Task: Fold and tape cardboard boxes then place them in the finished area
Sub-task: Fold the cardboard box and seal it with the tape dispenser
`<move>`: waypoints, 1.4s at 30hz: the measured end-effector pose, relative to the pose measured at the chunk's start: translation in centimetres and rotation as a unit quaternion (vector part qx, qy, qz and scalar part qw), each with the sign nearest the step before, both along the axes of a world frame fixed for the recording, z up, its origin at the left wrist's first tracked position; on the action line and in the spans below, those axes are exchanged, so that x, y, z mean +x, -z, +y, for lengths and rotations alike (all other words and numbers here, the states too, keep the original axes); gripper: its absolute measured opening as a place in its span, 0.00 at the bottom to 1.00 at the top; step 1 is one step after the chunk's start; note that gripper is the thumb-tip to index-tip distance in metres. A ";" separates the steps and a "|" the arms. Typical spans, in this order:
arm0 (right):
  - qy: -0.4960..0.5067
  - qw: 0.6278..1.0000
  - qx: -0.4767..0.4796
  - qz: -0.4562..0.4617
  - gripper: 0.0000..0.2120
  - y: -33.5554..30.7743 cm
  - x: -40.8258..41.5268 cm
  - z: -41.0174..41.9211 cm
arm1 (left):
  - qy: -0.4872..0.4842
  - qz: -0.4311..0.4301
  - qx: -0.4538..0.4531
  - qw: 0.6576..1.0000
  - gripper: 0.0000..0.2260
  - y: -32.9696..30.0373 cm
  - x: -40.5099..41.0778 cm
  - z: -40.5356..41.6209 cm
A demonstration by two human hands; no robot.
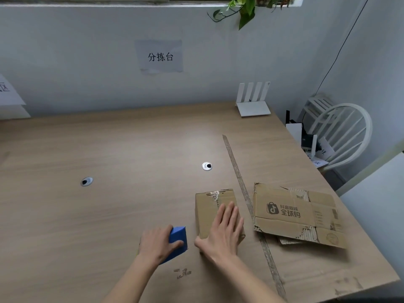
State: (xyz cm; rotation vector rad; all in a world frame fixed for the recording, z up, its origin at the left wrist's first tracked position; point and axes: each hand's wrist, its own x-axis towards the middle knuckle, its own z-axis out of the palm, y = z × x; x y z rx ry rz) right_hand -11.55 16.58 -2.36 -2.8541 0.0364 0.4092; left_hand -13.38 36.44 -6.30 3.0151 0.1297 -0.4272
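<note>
A small folded cardboard box stands on the wooden table, old torn tape along its top seam. My right hand lies flat on the box's top with straight fingers. To its left, my left hand grips a blue tape dispenser resting on the table, a short gap away from the box. A flattened cardboard box with a printed logo lies on the right of the table, past a strip of worn tape stuck across the tabletop.
Two round cable grommets sit in the tabletop. A white router stands at the back right corner. A white chair holding small items stands beyond the right edge. A paper sign hangs on the wall.
</note>
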 end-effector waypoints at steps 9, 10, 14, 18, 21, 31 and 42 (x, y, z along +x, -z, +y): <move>-0.193 0.980 -0.018 -0.034 0.59 1.0 0.8 -7.6 | -0.077 0.013 -0.066 0.995 0.27 6.9 -5.0 1.8; -0.218 0.975 -0.018 -0.036 0.58 0.8 1.0 -8.4 | -0.082 0.013 -0.064 0.994 0.28 7.4 -5.3 1.9; -0.314 0.947 -0.053 -0.032 0.54 -0.6 2.2 -11.1 | -0.052 0.030 -0.015 0.998 0.30 8.1 -5.4 2.0; -0.341 0.932 -0.110 -0.060 0.56 -2.0 3.4 -12.3 | -0.068 -0.025 -0.023 0.997 0.35 5.4 -4.0 0.8; -0.312 0.937 -0.102 -0.119 0.54 -2.2 2.5 -12.2 | -0.005 -0.120 -0.105 0.987 0.33 2.1 -1.2 -1.6; -0.040 0.988 0.150 -0.017 0.43 -0.1 -0.2 -10.7 | 0.052 -0.097 -0.275 0.955 0.29 -1.5 3.4 -8.2; -0.185 0.961 0.204 0.020 0.35 0.4 2.2 -10.6 | 0.040 -0.089 -0.293 0.951 0.26 -1.8 1.1 -7.2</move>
